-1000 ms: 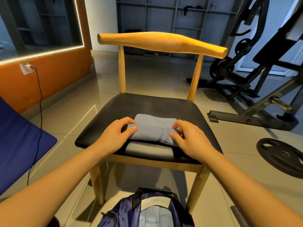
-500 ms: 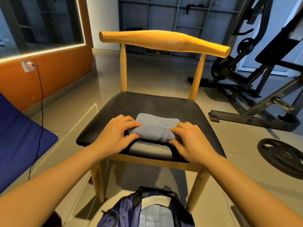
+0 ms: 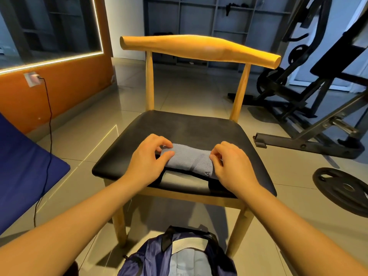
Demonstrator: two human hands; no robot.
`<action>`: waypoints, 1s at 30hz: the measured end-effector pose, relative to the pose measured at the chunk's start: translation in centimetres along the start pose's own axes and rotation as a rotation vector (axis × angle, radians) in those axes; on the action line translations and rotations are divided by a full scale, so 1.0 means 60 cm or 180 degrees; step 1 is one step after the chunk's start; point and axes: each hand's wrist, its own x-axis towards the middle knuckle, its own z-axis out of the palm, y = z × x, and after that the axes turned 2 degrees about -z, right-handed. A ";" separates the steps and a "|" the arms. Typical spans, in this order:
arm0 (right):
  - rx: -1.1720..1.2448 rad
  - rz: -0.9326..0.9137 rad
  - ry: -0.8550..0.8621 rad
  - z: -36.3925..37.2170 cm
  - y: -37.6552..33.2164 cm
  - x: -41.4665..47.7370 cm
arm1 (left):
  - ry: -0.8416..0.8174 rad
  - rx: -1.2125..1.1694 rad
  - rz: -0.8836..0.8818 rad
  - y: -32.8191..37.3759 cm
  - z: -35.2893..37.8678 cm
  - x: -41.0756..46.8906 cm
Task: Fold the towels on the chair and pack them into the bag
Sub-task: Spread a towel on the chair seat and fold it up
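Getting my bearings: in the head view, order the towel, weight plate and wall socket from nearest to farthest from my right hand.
1. Towel, gripped by the right hand.
2. Weight plate, floor on the right.
3. Wall socket, far left wall.

- A single wide-angle view, worn on the head, looks forward and steeply down from just above the near edge of the chair (image 3: 179, 126).
- It sits close. Both forearms enter from the bottom corners, and the left hand (image 3: 148, 156) and right hand (image 3: 233, 166) meet on the towel (image 3: 189, 159) near centre.
- The bag (image 3: 155, 257) is cut off by the bottom edge, nearest the camera.
- Shelving (image 3: 199, 16) lies far off at the top, an orange wall (image 3: 69, 92) on the left and a bench frame (image 3: 302, 145) on the right.
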 end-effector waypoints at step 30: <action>0.0155 0.0847 -0.0695 0.005 0.015 0.047 | -0.1536 -0.0108 -0.1741 0.015 -0.014 0.096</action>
